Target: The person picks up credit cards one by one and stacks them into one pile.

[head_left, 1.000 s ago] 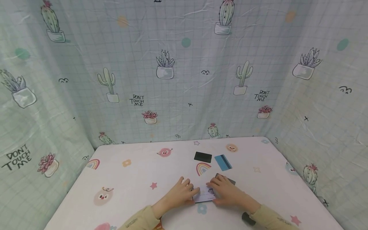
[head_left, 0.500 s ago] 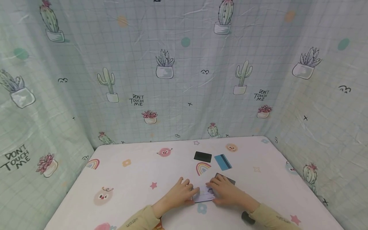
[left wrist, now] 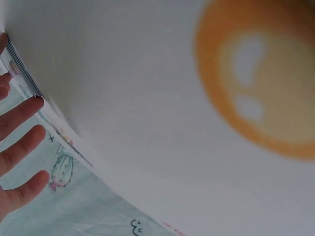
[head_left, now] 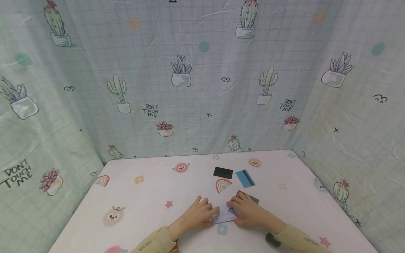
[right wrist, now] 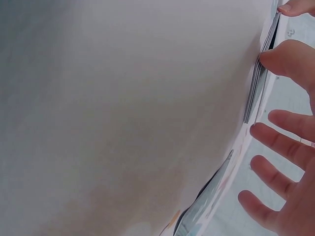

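Note:
A thin stack of cards (head_left: 223, 215) lies near the front middle of the table, its top card pale with a small figure printed on it. My left hand (head_left: 199, 212) holds it at the left end, thumb at the near corner and a fingertip over the top card. At the right end my right hand (head_left: 248, 211) grips it, thumb along the near edge and fingers covering part of the card. Layered card edges (right wrist: 253, 91) show in the right wrist view beside the thumb. In the left wrist view, fingertips (left wrist: 35, 102) meet the end of the stack (left wrist: 23, 64).
A dark grey card (head_left: 253, 198) sticks out behind the right hand, partly hidden. Farther back lie a black card (head_left: 223, 172) and a blue card (head_left: 244, 178) with a dark stripe. A small dark object (head_left: 272, 240) sits by the right sleeve. Patterned curtains surround the table (head_left: 142, 200).

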### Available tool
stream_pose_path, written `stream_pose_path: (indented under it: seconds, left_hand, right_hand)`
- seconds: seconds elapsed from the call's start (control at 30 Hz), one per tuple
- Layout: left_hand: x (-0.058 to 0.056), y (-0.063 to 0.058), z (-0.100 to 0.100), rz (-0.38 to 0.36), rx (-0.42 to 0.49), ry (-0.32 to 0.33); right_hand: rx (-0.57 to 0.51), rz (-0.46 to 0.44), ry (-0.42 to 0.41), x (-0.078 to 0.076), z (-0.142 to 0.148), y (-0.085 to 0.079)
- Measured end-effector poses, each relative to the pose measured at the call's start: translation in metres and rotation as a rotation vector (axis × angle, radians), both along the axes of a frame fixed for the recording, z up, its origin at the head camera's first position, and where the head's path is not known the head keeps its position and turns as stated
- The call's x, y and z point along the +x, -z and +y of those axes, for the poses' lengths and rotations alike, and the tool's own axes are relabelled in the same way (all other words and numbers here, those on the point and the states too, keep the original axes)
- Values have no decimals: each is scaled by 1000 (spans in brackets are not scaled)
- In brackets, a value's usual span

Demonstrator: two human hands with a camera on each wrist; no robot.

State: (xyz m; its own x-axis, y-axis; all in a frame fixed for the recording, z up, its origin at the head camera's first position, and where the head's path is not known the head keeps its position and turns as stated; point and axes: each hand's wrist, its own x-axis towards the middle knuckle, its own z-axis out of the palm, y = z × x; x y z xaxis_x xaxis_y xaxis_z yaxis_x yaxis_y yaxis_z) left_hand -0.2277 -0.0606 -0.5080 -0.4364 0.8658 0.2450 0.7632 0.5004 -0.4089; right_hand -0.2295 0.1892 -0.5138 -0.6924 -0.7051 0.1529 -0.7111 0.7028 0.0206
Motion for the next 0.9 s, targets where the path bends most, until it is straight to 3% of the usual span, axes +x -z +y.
stream_pose_path:
  seconds: [0.47,0.9]
  left_hand:
    - [1,0,0,-43,-7,-27]
    - [-2,1,2,-58,-2,-14]
  right_hand:
    - [3,8,-6,1,0,0]
    - [-7,-73,27,4,0,-2]
